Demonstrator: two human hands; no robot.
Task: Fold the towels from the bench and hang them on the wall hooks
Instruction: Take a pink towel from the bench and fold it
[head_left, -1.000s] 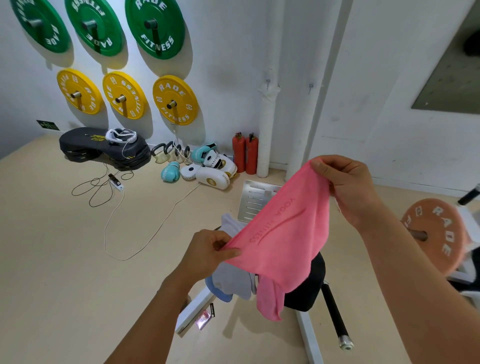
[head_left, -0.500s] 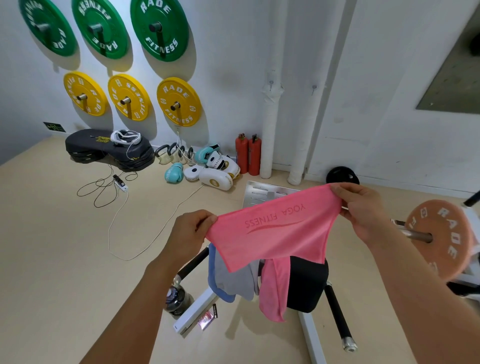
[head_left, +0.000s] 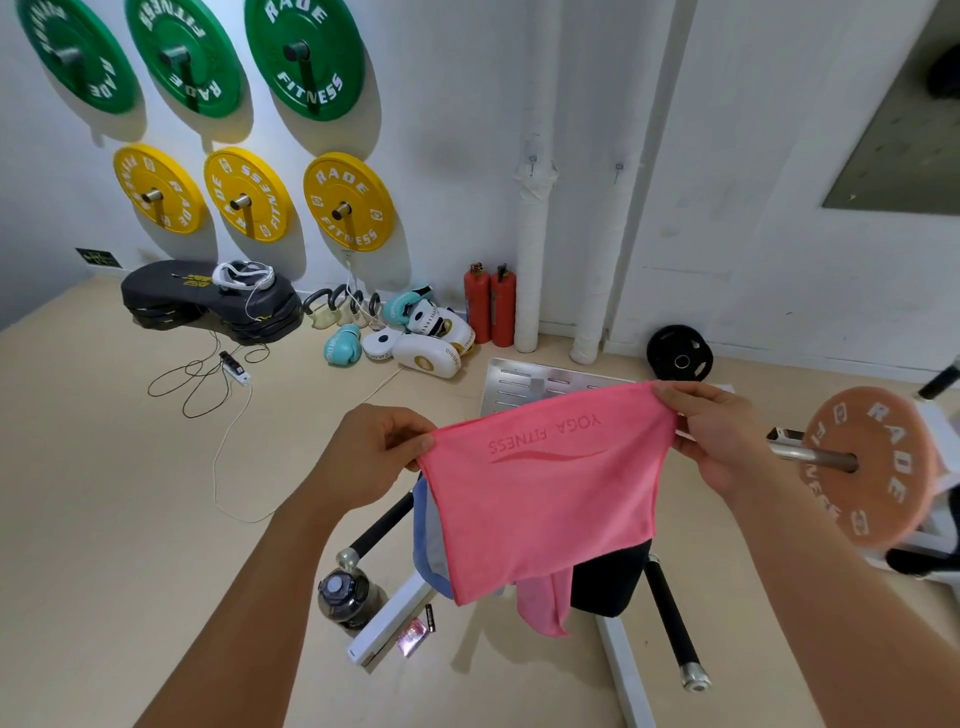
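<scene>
A pink towel printed "YOGA FITNESS" hangs spread in front of me. My left hand pinches its left top corner and my right hand pinches its right top corner. Behind and below it, a blue-grey towel and another pink towel drape over the black bench pad. Two small wall hooks show on the white wall, one above the wrapped pipe and one to its right.
A barbell with an orange plate juts in at the right. A water bottle stands by the white bench frame. Boxing gloves and pads, two fire extinguishers, cables and black mats lie along the wall under mounted weight plates.
My right hand has come down from head height to level with my left. The pink towel went from hanging slanted to stretched flat between both hands.
</scene>
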